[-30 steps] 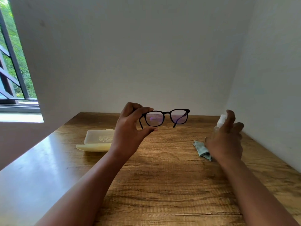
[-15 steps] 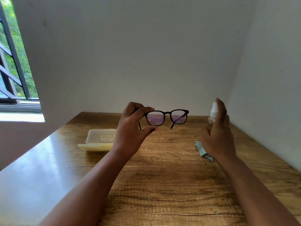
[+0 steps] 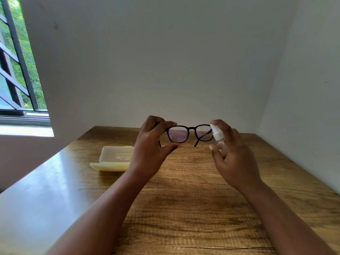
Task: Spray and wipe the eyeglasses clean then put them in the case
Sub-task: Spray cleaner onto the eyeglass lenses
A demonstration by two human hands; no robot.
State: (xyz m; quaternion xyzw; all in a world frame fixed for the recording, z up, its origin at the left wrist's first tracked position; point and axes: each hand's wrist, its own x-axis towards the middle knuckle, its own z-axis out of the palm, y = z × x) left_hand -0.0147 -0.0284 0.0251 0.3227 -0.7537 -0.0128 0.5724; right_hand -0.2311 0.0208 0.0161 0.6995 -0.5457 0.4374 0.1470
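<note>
Black-framed eyeglasses (image 3: 191,128) hang in the air above the wooden table (image 3: 184,208), lenses facing me. My left hand (image 3: 150,148) pinches their left end between thumb and fingers. My right hand (image 3: 233,155) grips a small clear spray bottle (image 3: 218,138) with a white nozzle, held right beside the right lens, with a finger over the top of the nozzle. An open cream glasses case (image 3: 114,159) lies on the table to the left, partly behind my left wrist. The cleaning cloth is hidden behind my right hand.
White walls close off the table at the back and along the right side. A barred window (image 3: 16,70) is at the far left. The table's left part shines with glare.
My right hand lifted the spray bottle off the table and carried it left up to the right lens, covering the cloth. My left hand held the glasses nearly still.
</note>
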